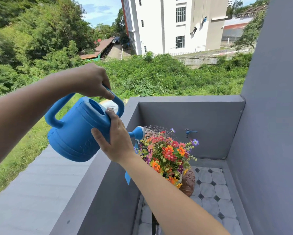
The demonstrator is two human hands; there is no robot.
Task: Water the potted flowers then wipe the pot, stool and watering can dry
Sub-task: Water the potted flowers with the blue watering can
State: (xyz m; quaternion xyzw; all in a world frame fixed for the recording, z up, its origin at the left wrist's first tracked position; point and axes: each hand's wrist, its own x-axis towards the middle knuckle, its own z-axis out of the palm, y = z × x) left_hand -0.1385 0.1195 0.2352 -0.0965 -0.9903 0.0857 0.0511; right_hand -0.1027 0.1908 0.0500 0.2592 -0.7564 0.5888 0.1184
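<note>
A blue plastic watering can (74,131) is tilted to the right above the balcony wall. My left hand (93,80) grips its top handle. My right hand (115,139) presses flat against the can's front side, near the spout. Fine jets of water spray from the rose (139,133) onto the colourful flowers (167,153). The flowers stand in a brown patterned pot (187,184), mostly hidden behind my right forearm. The stool is hidden from view. No cloth is visible.
Grey balcony walls (176,116) enclose a small tiled floor (210,192). A blue tap (190,132) sticks out of the back wall just behind the flowers. A tall grey wall (269,116) stands at the right. Below the left wall lie a roof and grass.
</note>
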